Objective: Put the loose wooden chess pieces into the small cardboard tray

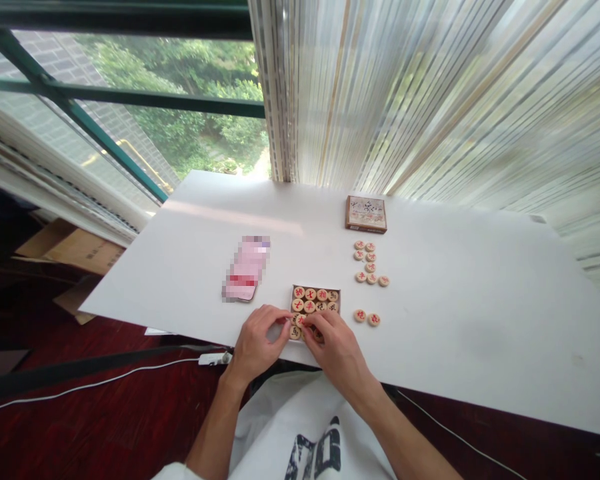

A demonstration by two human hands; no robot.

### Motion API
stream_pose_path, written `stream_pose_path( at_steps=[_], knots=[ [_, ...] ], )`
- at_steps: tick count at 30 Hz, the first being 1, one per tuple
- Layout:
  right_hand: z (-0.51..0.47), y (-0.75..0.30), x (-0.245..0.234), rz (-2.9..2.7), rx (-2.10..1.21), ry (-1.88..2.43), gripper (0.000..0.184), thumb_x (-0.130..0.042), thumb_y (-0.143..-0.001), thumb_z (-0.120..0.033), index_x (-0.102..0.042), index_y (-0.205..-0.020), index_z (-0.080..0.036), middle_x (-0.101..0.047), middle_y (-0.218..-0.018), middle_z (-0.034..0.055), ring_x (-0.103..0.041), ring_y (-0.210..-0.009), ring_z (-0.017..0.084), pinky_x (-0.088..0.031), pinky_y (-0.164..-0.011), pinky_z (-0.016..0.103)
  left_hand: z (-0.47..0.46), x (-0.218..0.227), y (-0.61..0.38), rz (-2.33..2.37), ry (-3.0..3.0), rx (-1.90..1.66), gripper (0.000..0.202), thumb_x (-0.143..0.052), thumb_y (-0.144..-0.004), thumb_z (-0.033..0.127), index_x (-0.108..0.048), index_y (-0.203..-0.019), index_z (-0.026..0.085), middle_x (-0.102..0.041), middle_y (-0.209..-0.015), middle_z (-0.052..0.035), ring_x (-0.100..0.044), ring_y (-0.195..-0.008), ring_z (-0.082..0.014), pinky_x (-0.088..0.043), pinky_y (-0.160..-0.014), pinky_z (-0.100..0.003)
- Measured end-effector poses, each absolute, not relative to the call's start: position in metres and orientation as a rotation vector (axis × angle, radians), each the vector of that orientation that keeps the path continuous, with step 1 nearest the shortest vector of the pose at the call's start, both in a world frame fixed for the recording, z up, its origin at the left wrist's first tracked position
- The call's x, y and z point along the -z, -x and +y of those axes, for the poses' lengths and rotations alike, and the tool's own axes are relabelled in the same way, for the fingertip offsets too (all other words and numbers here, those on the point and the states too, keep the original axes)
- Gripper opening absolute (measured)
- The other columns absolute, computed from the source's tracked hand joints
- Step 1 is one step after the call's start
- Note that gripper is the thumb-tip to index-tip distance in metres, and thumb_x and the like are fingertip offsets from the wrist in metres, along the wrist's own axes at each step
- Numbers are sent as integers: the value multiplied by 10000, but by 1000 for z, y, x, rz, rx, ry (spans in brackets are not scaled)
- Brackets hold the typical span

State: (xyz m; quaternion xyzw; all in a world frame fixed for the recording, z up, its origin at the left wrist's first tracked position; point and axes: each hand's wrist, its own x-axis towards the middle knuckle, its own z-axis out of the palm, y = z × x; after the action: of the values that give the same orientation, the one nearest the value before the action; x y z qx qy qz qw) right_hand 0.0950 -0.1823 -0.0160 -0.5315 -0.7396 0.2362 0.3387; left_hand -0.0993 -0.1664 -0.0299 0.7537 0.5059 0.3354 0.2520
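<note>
A shallow open box (pixel 339 291) near the table's front edge holds several round wooden Chinese chess pieces in rows, some with red characters and some with black. Over its left front part, my left hand (pixel 263 337) is closed, thumb and forefinger together at the box's edge; what they grip, if anything, is hidden. My right hand (pixel 337 343) reaches over the front right of the box. Its fingers are closed at a red-marked Chinese chess piece (pixel 302 321), and they cover part of the front rows.
Two red pieces (pixel 367 318) lie right of the box, and several more red pieces (pixel 371 257) lie farther back. Behind them is a lidded cardboard box (pixel 366 214). A blurred pink phone (pixel 247 269) lies to the left on the white table (pixel 455 287). A striped curtain hangs behind.
</note>
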Motion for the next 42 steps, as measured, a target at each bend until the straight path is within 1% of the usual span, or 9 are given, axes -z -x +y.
stream_pose_path(
  at_steps=[6,16,25,37,42],
  knots=[
    [-178,-90,19,-1940,-568,1371,52,-625,-968,-199,-658,-946,-233,-662,-886,36,-623,-832,191,-515,-741,306,-166,28,100,1368,-2047,-906,127,-591,-955,191,-659,-1051,239,-683,-967,-38,-621,-909,-199,-491,-851,-358],
    [-177,-88,22,-1941,-569,1353,62,-619,-973,-200,-667,-982,-238,-662,-911,41,-620,-855,197,-519,-760,321,-166,29,100,1373,-2056,-907,128,-589,-949,193,-660,-1047,235,-683,-952,-44,-627,-891,-206,-494,-834,-359],
    [-177,-88,24,-1932,-590,1334,119,-606,-975,-177,-690,-1027,-242,-664,-927,48,-613,-868,205,-526,-771,342,-165,29,99,1354,-2067,-909,161,-626,-932,179,-659,-1074,248,-679,-931,-32,-624,-863,-196,-496,-824,-361],
    [-178,-91,25,-1933,-609,1325,121,-600,-981,-183,-686,-1042,-244,-677,-949,46,-613,-885,198,-526,-791,336,-165,28,99,1356,-2088,-908,158,-623,-936,195,-669,-1077,250,-682,-909,-32,-631,-856,-198,-500,-822,-360],
    [-179,-92,26,-1948,-622,1322,115,-579,-992,-175,-676,-1007,-236,-681,-924,42,-611,-877,202,-522,-799,352,-165,28,98,1367,-2096,-905,137,-619,-941,211,-673,-1060,250,-688,-911,-37,-636,-851,-199,-509,-819,-362]
  ],
)
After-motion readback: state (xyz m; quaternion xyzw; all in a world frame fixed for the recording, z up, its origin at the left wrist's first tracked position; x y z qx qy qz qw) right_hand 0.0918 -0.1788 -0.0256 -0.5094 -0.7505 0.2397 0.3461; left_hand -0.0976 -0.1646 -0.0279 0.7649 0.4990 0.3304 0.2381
